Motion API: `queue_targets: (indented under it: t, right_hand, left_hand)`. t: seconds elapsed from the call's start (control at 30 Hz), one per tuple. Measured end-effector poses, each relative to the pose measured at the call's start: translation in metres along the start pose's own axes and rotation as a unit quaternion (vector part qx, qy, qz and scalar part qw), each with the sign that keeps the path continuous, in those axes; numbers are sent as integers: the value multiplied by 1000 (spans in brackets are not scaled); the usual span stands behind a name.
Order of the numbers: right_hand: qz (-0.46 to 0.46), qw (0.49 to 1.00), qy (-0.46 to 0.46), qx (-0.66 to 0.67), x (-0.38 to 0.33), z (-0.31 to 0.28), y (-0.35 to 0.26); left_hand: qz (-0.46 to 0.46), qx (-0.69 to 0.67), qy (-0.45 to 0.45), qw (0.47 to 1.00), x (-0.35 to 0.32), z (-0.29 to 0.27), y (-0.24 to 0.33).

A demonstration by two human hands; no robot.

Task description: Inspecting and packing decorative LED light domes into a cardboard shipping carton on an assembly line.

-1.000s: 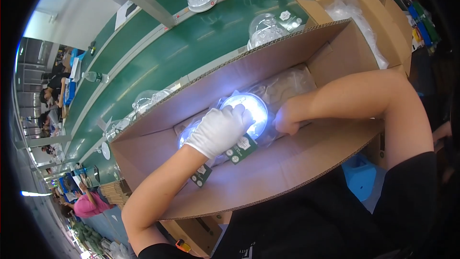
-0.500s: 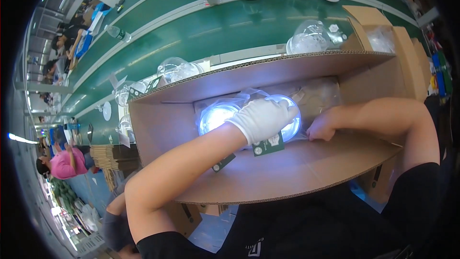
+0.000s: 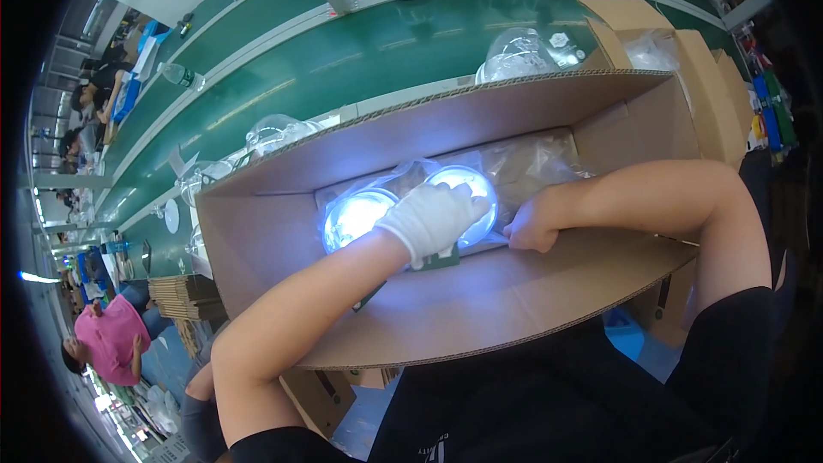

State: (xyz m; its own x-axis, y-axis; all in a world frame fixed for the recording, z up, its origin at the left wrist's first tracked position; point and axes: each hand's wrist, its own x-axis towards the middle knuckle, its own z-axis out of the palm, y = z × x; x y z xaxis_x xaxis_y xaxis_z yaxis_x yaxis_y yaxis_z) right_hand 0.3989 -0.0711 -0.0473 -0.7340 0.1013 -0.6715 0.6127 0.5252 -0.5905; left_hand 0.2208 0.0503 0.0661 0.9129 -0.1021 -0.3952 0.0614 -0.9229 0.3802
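Observation:
Inside a long open cardboard box (image 3: 411, 334), two round lamps glow bright bluish white. The left lamp (image 3: 358, 216) rests in clear plastic film, partly behind my forearm. Over the right lamp (image 3: 482, 193) lies my left hand (image 3: 433, 221) in a white glove, its fingers curled onto the lit face. A green card (image 3: 443, 259) shows just below the glove. Bare and closed, my right hand (image 3: 533, 225) pinches the edge of a clear plastic bag (image 3: 549, 163) beside the right lamp. Its fingertips are partly hidden.
Behind the box runs a green workbench (image 3: 343, 69) with clear domes (image 3: 519, 56) on white bases. A smaller open carton (image 3: 707, 90) stands at the right. Flattened cartons (image 3: 183, 297) are stacked at the left. A person in pink (image 3: 111, 339) is farther off.
The view has shifted, so the box appears farther left. My gloved hand sits slightly lower on the right lamp, uncovering more of its lit face. The right hand stays closed beside it.

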Motion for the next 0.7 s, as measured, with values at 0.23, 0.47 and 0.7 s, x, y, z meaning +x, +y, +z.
queue_targets:
  t: [0.23,0.47,0.7]
  right_hand:
    - [111,988,-82,62,-42,-48,-31]
    - [154,985,-41,61,-107,-121,-74]
    - [49,982,180,25,-134,-118,-91]
  left_hand:
    - [-5,25,35,999,-17,3,-8]
    - [-208,-56,-131,968,-89,-51,-34]
    - [-272,59,-136,951,-118,-10,-30]
